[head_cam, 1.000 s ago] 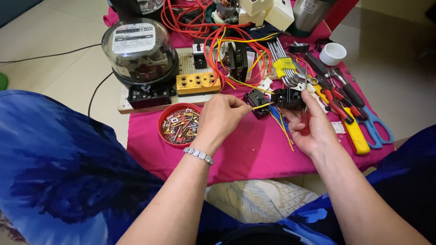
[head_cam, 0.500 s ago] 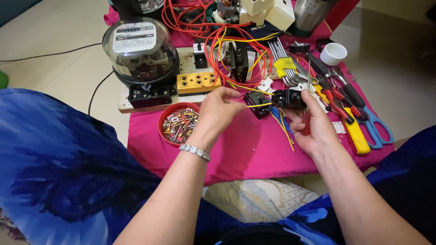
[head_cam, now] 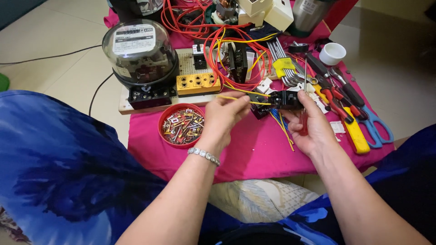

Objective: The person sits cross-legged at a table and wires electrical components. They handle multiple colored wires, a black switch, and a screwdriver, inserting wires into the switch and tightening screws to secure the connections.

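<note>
Fingers (head_cam: 227,100) of my left hand (head_cam: 222,118) are pinched shut on a thin yellow wire (head_cam: 236,98). My right hand (head_cam: 311,122) is closed round a small black block (head_cam: 286,99) w/ thumb on top, and it also has a red-handled tool (head_cam: 303,122) tucked in the palm, prob a screwdriver, but my fingers hide most of it.

Lots of stuff around. One red dish (head_cam: 181,125) full of little screws and bits sits just left of my left hand. Behind it is one round glass meter (head_cam: 140,52) on a board, w/ a yellow block (head_cam: 198,83) beside it. A tangle of red wires (head_cam: 218,50) lies behind my hands and partly hides the parts there. To the right I see one white cup (head_cam: 332,53), one yellow cutter knife (head_cam: 356,134), one pair of blue scissors (head_cam: 377,129) and some red-handled pliers (head_cam: 336,97). All of it rests on a pink cloth (head_cam: 254,149).

The yellow wire runs sideways from my left fingertips straight into the black block, so the block is just right of those fingers, close but not touching. Blue and yellow wire ends (head_cam: 284,129) hang down under the block.

Count: 2 hands, 1 black block, 1 yellow wire held.
</note>
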